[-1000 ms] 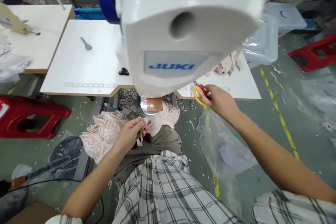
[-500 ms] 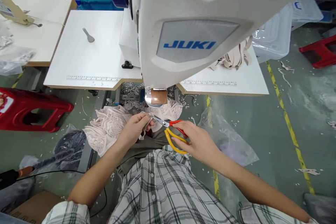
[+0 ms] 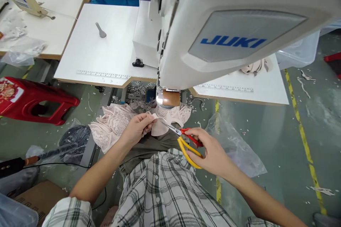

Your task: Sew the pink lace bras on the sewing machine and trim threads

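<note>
My left hand [image 3: 139, 127] pinches a small pale piece of fabric [image 3: 155, 116] between thumb and fingertips, below the sewing machine's head. In my right hand [image 3: 209, 150] are scissors [image 3: 178, 133] with one red and one yellow handle. Their blades point left toward the pinched fabric and look nearly closed; whether they touch it I cannot tell. Pale pink lace fabric [image 3: 113, 124] lies bunched left of my left hand. More pink lace [image 3: 181, 113] hangs under the machine's end, behind the scissors.
The white JUKI sewing machine [image 3: 239, 42] looms above my hands. A grey spoon-shaped tool [image 3: 101, 30] lies on the white table [image 3: 112, 17]. A red stool [image 3: 39, 101] stands at left. On the floor right of me lies a clear plastic bag [image 3: 237, 149].
The scissors in my right hand have drawn back right and slightly down, away from my left fingers; the handles are spread wider. My view has shifted, so the machine appears further right.
</note>
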Tool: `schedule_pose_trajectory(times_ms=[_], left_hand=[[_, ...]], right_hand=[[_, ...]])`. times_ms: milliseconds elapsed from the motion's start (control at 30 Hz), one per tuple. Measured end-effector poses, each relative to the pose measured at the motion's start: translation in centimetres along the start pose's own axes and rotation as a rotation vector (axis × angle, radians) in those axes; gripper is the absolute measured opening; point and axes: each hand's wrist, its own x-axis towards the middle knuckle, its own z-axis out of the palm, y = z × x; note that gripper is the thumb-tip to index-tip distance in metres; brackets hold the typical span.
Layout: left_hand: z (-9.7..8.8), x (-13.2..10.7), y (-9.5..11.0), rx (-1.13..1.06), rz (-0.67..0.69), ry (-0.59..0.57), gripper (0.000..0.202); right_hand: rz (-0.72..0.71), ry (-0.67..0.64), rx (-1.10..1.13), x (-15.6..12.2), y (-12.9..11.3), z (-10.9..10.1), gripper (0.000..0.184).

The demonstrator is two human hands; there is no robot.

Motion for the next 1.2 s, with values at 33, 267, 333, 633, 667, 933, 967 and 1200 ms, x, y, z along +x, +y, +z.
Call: schedule_pose_trajectory(times_ms=[33, 267, 333, 633, 667, 933, 967, 1200], left_hand=[[0.0, 0.0, 0.0, -0.005, 0.006, 0.012, 0.038], [0.2, -0.6, 0.9, 0.118, 0.096, 0.154, 0.032], [0.3, -0.6, 1.1, 0.145, 0.101, 0.172, 0.031], [0.7, -0.4, 0.9, 0.384, 0.114, 0.155, 0.029], [0.7, -0.4, 0.8, 0.392, 0.115, 0.152, 0.03], [0.5, -0.2, -0.2, 0.334, 0.156, 0.19, 0.034], [0.6, -0.3, -0.4, 0.292, 0.163, 0.193, 0.034], [1.7, -0.4, -0.2, -0.1, 0.087, 0.104, 0.03]], right_hand=[[0.004, -0.009, 0.006, 0.3, -0.2, 0.2, 0.041], [0.037, -0.014, 0.045, 2.3, -0.5, 1.2, 0.044], [0.036, -0.007, 0.042, 2.5, -0.5, 1.2, 0.044], [0.084, -0.055, 0.093, 3.8, -0.7, 1.6, 0.041], [0.104, -0.067, 0.105, 3.9, -0.6, 1.6, 0.04], [0.129, -0.066, 0.102, 3.1, -0.2, 0.9, 0.033], [0.133, -0.056, 0.089, 2.8, 0.0, 0.6, 0.032], [0.154, 0.168, -0.303, 5.0, 4.5, -6.9, 0.037]])
